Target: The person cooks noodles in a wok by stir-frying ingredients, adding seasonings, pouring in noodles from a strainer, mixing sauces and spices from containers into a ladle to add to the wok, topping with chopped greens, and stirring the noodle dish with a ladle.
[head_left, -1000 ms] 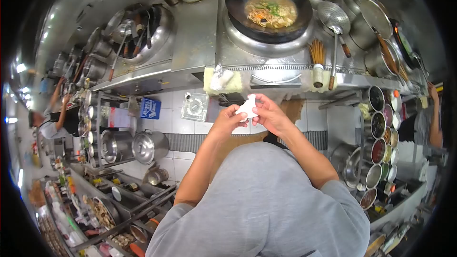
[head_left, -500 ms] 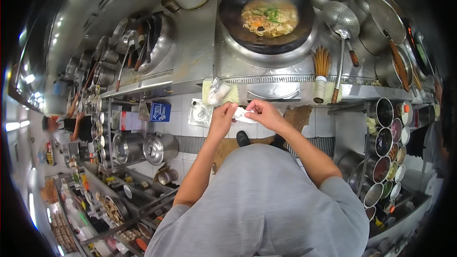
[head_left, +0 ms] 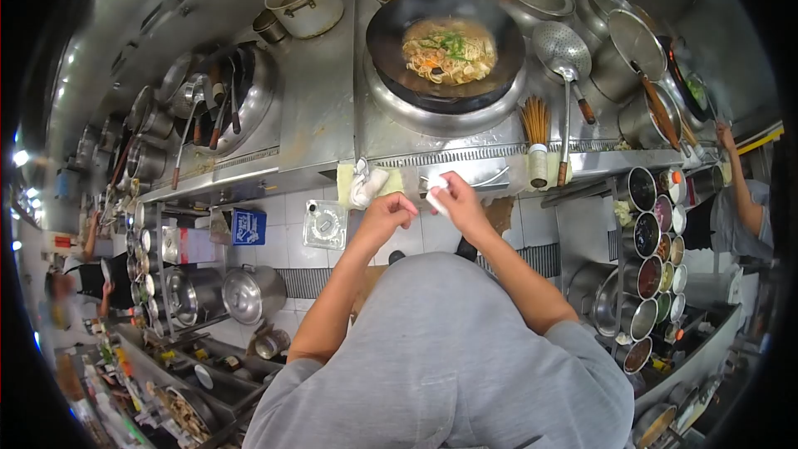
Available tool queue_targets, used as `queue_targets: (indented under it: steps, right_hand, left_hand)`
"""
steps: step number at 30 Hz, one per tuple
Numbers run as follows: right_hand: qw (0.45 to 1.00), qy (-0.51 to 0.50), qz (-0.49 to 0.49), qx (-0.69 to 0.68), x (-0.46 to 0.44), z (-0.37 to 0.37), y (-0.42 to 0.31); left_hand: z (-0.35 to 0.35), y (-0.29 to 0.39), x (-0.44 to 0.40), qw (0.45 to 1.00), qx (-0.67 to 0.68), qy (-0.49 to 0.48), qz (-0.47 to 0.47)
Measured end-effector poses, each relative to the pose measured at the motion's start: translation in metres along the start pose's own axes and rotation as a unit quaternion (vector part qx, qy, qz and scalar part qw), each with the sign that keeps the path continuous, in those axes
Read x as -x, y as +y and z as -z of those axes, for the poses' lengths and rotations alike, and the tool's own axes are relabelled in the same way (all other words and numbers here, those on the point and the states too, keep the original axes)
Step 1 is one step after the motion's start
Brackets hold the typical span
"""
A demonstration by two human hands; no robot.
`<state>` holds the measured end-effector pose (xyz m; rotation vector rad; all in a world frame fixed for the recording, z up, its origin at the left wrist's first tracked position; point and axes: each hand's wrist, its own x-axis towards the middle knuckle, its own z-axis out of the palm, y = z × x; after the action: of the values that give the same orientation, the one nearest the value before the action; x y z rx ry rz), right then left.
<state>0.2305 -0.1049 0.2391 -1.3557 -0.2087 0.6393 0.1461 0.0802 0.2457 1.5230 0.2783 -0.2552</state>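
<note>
My right hand [head_left: 462, 209] is closed on a small white wad, which looks like tissue paper [head_left: 437, 194], in front of the stove's edge. My left hand [head_left: 387, 218] is held apart from it with fingers loosely bent, and I see nothing in it. Just beyond the left hand, a crumpled white cloth [head_left: 366, 186] lies on a yellowish cloth [head_left: 391, 181] at the stove's front ledge. Behind the hands, a black wok [head_left: 386, 50] on a round burner holds noodles [head_left: 449, 51] with green and orange vegetables in broth, giving off steam.
A bamboo brush [head_left: 537, 145] and a perforated skimmer [head_left: 563, 48] lie right of the wok. A tall pot [head_left: 306, 4] stands at the back left. Several containers of ingredients [head_left: 650, 278] line the right side. Other people [head_left: 740, 199] stand at the right and left edges.
My hands have come apart; the white wad, earlier between both, is now in my right hand, raised slightly. The view has shifted, and a person now shows at the right edge.
</note>
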Motion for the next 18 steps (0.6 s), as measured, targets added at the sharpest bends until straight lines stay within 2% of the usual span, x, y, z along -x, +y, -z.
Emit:
queue_targets:
  steps: [1,3,5,8,11,12,13,18]
  right_hand:
    - [1.000,0.000,0.001,0.006,-0.001,-0.002,-0.003]
    - [0.995,-0.006,-0.021,-0.099,-0.001,-0.007,-0.006]
    - [0.996,-0.018,-0.030,-0.086,0.006,-0.021,-0.013]
    - [0.997,-0.030,-0.033,-0.070,0.006,-0.035,-0.009]
    - [0.999,-0.012,-0.018,-0.037,0.002,-0.032,-0.007]
    - [0.995,-0.003,-0.036,-0.093,-0.001,-0.031,-0.004]
    - [0.987,0.005,-0.054,-0.150,-0.003,-0.030,-0.002]
    - [0.973,0.027,-0.088,-0.211,-0.006,-0.033,-0.003]
  left_hand:
    - [0.005,-0.001,0.000,1.000,0.010,0.001,-0.002]
    - [0.001,0.017,0.005,0.997,0.067,0.011,-0.024]
    - [-0.006,0.040,0.016,0.992,0.114,0.039,0.035]
    - [0.006,0.020,0.006,0.999,0.049,-0.018,0.008]
    - [0.018,0.011,0.002,0.999,0.020,-0.025,-0.018]
    - [0.024,0.006,0.000,0.999,0.022,-0.028,-0.019]
    - [0.030,0.000,0.000,0.997,0.063,-0.049,-0.024]
    - [0.033,0.007,0.005,0.979,0.191,-0.073,-0.009]
